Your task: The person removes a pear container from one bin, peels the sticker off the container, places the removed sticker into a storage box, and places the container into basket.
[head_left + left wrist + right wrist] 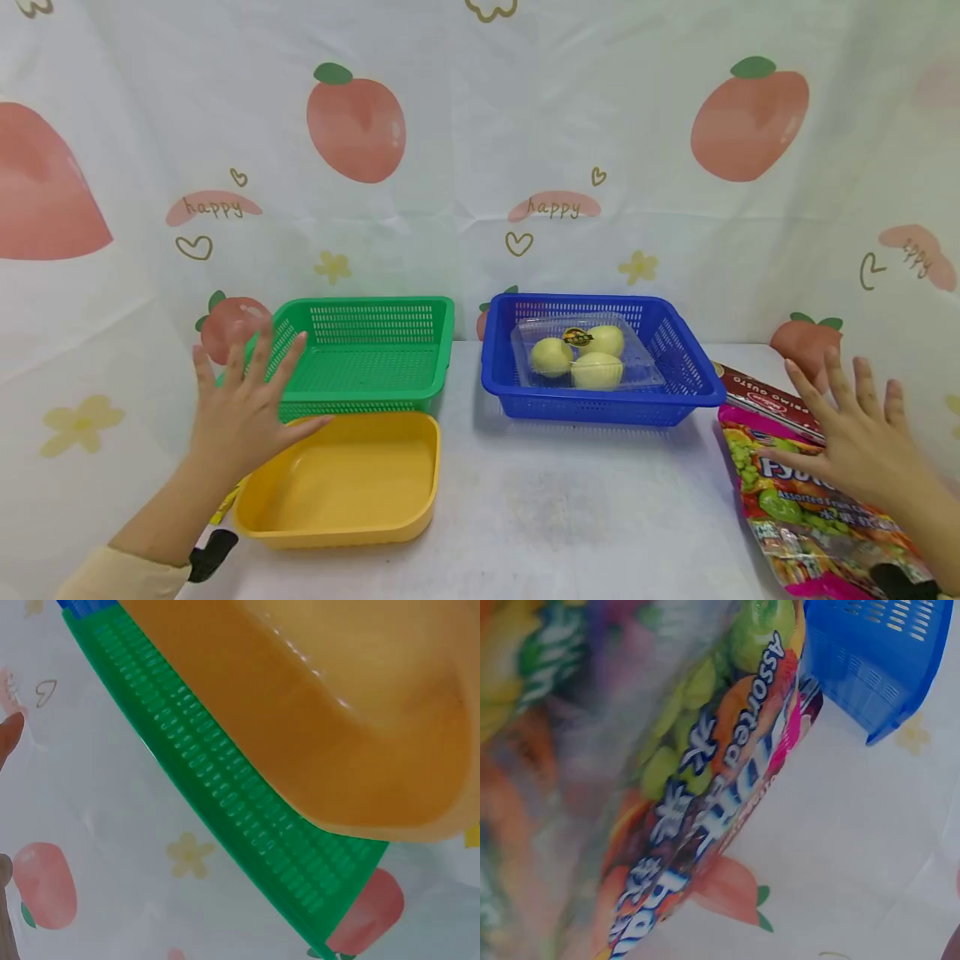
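1. A candy bag [806, 492] (bright pink, printed with fruit candies) lies flat on the white table [570, 508] at about four o'clock in the head view. Its long axis runs from the far edge toward the person, with the dark red top end pointing away, toward the blue basket [678, 367].
2. The right hand [851, 429] hovers over the bag's far half, fingers straight and spread apart, holding nothing; contact cannot be judged.
3. The left hand [243, 408], at eight o'clock, is likewise open with fingers spread, above the near rim of the green basket [375, 354] and the far left corner of the yellow tray [345, 483].
4. The blue basket, at one o'clock, holds a clear box [585, 354] with three pale yellow fruits.
5. A peach-print cloth [480, 150] hangs behind.
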Demonstrator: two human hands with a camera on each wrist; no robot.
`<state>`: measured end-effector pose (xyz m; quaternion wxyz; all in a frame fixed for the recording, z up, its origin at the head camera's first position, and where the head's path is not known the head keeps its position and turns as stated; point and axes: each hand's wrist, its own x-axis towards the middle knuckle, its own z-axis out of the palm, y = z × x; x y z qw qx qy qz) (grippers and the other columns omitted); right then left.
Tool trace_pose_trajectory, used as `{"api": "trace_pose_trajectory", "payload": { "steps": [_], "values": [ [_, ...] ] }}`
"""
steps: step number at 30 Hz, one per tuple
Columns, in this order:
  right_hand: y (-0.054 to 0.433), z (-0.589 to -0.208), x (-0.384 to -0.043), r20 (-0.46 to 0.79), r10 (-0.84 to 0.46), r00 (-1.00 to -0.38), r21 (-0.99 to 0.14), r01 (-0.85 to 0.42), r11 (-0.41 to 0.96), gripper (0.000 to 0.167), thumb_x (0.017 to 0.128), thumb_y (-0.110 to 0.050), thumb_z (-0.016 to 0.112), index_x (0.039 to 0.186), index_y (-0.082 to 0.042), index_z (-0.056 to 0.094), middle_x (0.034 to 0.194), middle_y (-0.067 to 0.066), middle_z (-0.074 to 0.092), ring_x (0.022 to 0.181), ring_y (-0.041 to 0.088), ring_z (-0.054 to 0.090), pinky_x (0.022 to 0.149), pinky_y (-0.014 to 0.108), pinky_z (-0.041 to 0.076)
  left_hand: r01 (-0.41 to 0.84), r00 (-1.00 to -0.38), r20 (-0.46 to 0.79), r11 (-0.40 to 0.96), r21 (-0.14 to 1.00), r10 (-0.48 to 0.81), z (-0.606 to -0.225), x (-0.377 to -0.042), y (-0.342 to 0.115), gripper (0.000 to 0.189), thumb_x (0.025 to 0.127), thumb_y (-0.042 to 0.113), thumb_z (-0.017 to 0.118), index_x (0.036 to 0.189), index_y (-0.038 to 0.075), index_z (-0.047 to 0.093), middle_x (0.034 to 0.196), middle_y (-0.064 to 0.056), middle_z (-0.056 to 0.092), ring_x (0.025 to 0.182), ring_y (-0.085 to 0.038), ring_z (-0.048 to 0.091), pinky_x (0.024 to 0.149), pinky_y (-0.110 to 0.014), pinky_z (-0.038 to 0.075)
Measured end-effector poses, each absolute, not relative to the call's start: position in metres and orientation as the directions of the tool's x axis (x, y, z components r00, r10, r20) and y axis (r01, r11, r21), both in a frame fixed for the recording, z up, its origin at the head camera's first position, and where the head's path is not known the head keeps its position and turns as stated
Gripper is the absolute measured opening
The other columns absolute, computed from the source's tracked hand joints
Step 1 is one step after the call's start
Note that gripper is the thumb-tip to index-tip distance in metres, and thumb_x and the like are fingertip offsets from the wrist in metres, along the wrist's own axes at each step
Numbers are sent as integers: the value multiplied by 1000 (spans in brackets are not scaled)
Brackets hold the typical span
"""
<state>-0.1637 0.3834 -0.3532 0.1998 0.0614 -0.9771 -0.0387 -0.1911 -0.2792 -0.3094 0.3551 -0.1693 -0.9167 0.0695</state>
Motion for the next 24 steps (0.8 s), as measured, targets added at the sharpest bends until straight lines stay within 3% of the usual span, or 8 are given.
{"api": "trace_pose_trajectory", "payload": {
  "steps": [8,14,19,21,24],
  "values": [
    [379,-340,-176,400,-122,-908,54,-110,992,126,61,-74,64,146,-32,-19,149,9,-36,134,35,-34,102,64,-23,293,-645,645,912,-288,410,-306,-205,-267,105,72,88,5,150,18,21,158,-12,-5,145,-32,-7,104,-73,2],
    [378,-339,-185,404,-129,-905,43,-122,992,121,66,-74,62,147,-31,-17,149,13,-34,134,33,-34,101,62,-25,272,-688,600,911,-309,408,-299,-210,-254,108,70,88,-1,150,19,19,158,-12,-8,145,-33,-9,94,-77,20],
    [371,-339,-194,394,-125,-910,19,-128,992,120,67,-69,64,149,-24,-10,150,25,-20,134,36,-32,102,61,-25,255,-714,576,914,-314,397,-299,-220,-251,111,68,88,-4,149,16,21,157,-12,-10,144,-34,-9,94,-76,22],
    [368,-338,-198,389,-132,-912,-2,-144,990,118,68,-67,65,149,-23,-9,151,25,-19,134,35,-34,102,60,-26,245,-735,561,921,-304,381,-300,-225,-251,110,69,88,0,149,16,21,157,-10,-12,144,-33,-11,95,-75,22],
    [364,-336,-204,396,-152,-905,-28,-177,984,115,70,-65,65,150,-24,-7,152,18,-24,134,31,-35,102,59,-27,238,-780,514,929,-282,356,-303,-232,-249,105,73,86,29,150,16,18,157,-8,-16,144,-33,-14,99,-74,17]
  ]
}}
